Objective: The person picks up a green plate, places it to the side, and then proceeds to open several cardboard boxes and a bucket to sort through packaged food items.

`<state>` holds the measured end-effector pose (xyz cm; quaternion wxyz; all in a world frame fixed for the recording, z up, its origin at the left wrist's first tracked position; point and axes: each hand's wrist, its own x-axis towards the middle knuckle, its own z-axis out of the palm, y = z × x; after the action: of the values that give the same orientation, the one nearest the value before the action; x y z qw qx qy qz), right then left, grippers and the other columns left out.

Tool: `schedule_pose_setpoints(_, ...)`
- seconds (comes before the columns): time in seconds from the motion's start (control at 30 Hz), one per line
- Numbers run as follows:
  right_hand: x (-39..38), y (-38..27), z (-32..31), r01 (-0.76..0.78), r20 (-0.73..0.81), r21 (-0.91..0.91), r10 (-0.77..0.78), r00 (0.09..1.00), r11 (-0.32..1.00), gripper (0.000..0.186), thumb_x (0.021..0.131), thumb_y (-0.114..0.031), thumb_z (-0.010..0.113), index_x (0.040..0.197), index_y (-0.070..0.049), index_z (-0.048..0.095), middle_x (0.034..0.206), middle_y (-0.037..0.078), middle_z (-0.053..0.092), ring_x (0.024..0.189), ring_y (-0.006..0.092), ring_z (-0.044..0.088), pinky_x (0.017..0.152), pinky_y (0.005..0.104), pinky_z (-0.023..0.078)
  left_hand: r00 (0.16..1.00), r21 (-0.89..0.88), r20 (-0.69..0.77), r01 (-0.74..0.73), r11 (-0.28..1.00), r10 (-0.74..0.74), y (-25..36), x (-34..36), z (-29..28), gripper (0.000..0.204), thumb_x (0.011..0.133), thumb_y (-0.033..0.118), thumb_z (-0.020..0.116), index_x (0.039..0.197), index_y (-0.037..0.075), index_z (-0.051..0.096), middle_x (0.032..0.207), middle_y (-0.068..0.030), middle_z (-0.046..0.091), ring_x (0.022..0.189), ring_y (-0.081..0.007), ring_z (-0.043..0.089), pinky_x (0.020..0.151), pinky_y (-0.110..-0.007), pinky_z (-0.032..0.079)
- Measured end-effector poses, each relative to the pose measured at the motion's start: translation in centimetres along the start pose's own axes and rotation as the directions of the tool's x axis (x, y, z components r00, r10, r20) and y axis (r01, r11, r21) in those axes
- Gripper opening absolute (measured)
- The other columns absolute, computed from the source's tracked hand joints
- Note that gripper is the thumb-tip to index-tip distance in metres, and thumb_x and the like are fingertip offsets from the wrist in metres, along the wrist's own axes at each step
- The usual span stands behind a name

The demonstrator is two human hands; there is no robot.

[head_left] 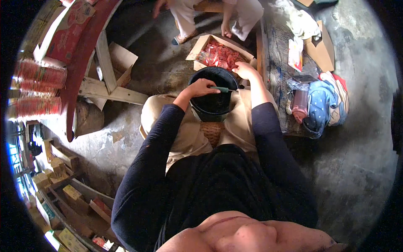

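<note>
My left hand (202, 87) is closed on a green-handled tool (218, 89) with a thin metal end, held across the top of a black bucket (212, 105) between my knees. My right hand (244, 70) reaches to the near right of a cardboard box (198, 51) just beyond the bucket, fingers curved and apart by the red plastic packets (218, 53) inside; whether it touches one is unclear.
Another person's legs (183, 22) and hand (226, 30) are beyond the box. A red wooden table (77, 38) with stacked red items (40, 75) stands left. Right, a low platform holds cloths (321, 107), a bottle (299, 105) and a carton (319, 48).
</note>
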<state>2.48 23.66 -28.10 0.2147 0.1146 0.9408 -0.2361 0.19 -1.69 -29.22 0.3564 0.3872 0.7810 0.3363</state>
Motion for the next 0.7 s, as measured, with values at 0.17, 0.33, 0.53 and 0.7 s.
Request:
schedule_pose_setpoints(0.17, 0.2, 1.2, 0.0, -0.001, -0.027, -0.019, 0.000, 1.000, 1.000, 0.056, 0.090, -0.027, 0.057, 0.134, 0.003, 0.039, 0.123, 0.022, 0.056, 0.111, 0.0293, 0.057, 0.095, 0.0347, 0.043, 0.981, 0.047, -0.192, -0.024, 0.999, 0.032, -1.7, -0.8, -0.9, 0.042, 0.077, 0.045, 0.070, 0.095, 0.008, 0.069, 0.084, -0.0130, 0.067, 0.078, -0.0229, 0.064, 0.071, -0.035, 0.048)
schedule_pose_setpoints(0.33, 0.6, 2.1, -0.1, -0.003, -0.040, 0.047, 0.005, 0.999, 0.999, 0.056, 0.090, -0.028, 0.058, 0.134, 0.003, 0.040, 0.121, 0.022, 0.058, 0.109, 0.0286, 0.058, 0.094, 0.0342, 0.043, 0.941, 0.049, -0.339, 0.041, 0.998, -0.022, -2.3, -2.0, -3.2, 0.039, 0.075, 0.040, 0.073, 0.097, 0.008, 0.070, 0.089, -0.0113, 0.069, 0.082, -0.0205, 0.064, 0.076, -0.033, 0.049)
schedule_pose_setpoints(0.53, 0.2, 1.5, -0.3, 0.027, -0.053, 0.059, -0.023, 0.998, 0.998, 0.057, 0.090, -0.030, 0.058, 0.133, 0.003, 0.041, 0.119, 0.021, 0.059, 0.109, 0.0292, 0.058, 0.094, 0.0352, 0.044, 0.855, -0.055, -0.509, 0.081, 0.995, -0.098, -2.8, -1.8, -4.1, 0.037, 0.075, 0.036, 0.074, 0.097, 0.007, 0.070, 0.092, -0.0137, 0.068, 0.085, -0.0250, 0.065, 0.078, -0.034, 0.049)
schedule_pose_setpoints(0.7, -0.5, 1.2, -0.9, 0.037, -0.067, -0.004, -0.037, 0.997, 0.999, 0.055, 0.091, -0.033, 0.056, 0.131, 0.002, 0.043, 0.119, 0.021, 0.058, 0.110, 0.0313, 0.057, 0.093, 0.0372, 0.045, 0.820, -0.116, -0.547, 0.128, 0.985, -0.170, -2.3, -2.1, -4.8, 0.035, 0.075, 0.035, 0.074, 0.095, 0.006, 0.070, 0.085, -0.0131, 0.068, 0.079, -0.0217, 0.064, 0.073, -0.033, 0.049)
